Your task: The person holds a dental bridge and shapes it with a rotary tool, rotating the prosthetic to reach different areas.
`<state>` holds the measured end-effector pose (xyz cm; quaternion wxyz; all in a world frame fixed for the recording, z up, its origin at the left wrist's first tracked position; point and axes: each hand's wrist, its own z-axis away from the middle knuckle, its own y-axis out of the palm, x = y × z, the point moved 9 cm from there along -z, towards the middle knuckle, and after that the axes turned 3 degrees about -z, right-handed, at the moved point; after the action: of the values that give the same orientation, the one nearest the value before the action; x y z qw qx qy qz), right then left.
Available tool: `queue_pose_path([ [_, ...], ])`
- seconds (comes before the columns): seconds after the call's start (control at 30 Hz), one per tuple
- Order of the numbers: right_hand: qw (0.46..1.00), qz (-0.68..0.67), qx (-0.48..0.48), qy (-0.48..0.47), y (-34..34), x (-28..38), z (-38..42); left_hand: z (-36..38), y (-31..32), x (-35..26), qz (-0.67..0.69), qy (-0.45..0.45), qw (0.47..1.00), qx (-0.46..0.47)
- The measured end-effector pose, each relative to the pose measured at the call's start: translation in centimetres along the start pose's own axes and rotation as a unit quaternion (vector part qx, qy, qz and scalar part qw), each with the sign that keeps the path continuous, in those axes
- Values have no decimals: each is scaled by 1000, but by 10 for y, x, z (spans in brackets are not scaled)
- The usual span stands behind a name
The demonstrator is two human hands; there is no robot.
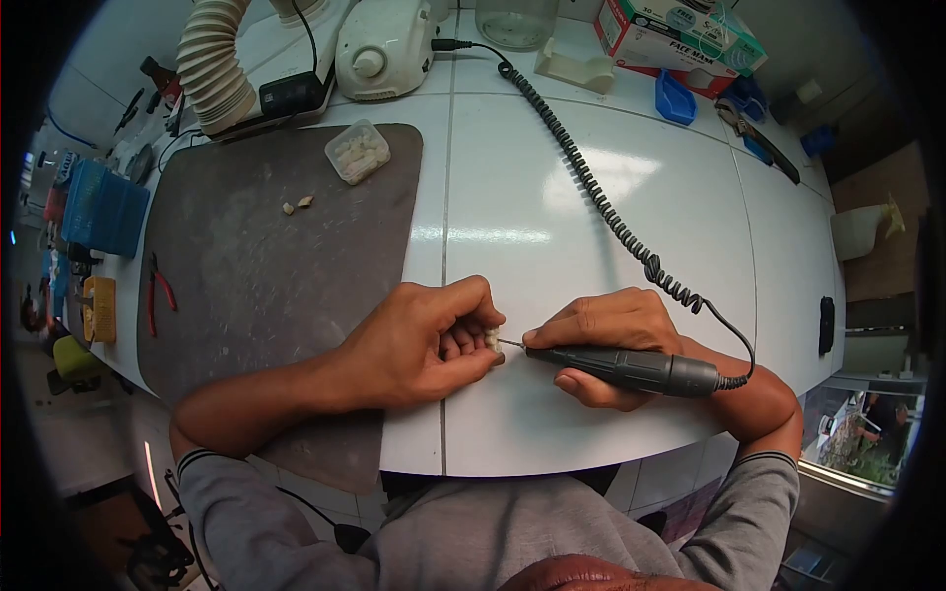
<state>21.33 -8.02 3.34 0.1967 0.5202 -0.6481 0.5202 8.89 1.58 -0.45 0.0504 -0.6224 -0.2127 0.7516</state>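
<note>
My left hand (409,340) is closed, thumb and fingers pinching a small off-white piece (494,339) that resembles a short row of teeth. Most of that piece is hidden by the fingertips. In my right hand (619,320) lies a black rotary handpiece (626,368), gripped like a pen. Its thin metal bit points left, with the tip right at the off-white piece. Both hands are low over the white tiled tabletop (552,433), near its front edge. A coiled black cord (601,202) runs from the handpiece's rear to the white control unit (382,49) at the back.
On the grey mat (266,266) are a clear tub (358,153) of off-white pieces, two loose bits (297,205) and red-handled pliers (160,295). A ribbed hose (212,69) stands behind. Blue baskets (103,207) line the left edge; a face mask box (670,44) sits back right.
</note>
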Motion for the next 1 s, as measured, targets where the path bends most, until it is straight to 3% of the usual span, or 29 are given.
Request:
queue_pose_path([
  [1.0,1000,-21,-1,17,-1,-3,0,0,1,-1,-2,9,1000,9],
])
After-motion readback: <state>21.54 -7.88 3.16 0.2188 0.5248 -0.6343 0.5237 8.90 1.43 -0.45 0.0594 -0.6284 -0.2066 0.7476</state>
